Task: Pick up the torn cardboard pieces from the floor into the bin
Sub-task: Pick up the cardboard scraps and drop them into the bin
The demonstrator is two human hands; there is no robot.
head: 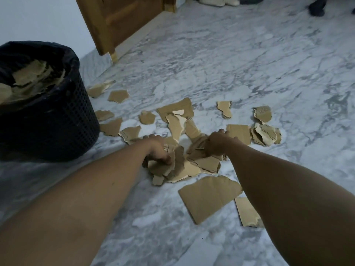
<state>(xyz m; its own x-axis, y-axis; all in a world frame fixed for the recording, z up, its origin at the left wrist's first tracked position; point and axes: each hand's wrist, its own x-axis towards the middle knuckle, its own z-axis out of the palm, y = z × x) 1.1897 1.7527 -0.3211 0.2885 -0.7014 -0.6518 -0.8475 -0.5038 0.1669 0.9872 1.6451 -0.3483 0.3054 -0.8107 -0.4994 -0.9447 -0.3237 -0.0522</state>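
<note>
Down on the grey-veined marble floor [249,64], a heap of torn cardboard pieces [194,166] lies to the right of the black mesh bin [63,127], apart from it. Both hands are in that heap. The left hand [157,148], on the side of the heap nearer the bin, has its fingers and thumb curled round a few brown scraps. The right hand [217,144], on the side farther from the bin, bunches a crumpled clump in its curled fingers. Loose scraps [111,126] lie just beside the bin's wall, and others lie scattered far to its right. A large flat piece [207,198] lies farther right of the bin than the heap, and another piece [246,212] is partly hidden under the right forearm. The bin, lined with a black bag, already holds a pile of cardboard [30,77] close to its rim. A wooden door [123,20] stands behind the bin, to its right.
</note>
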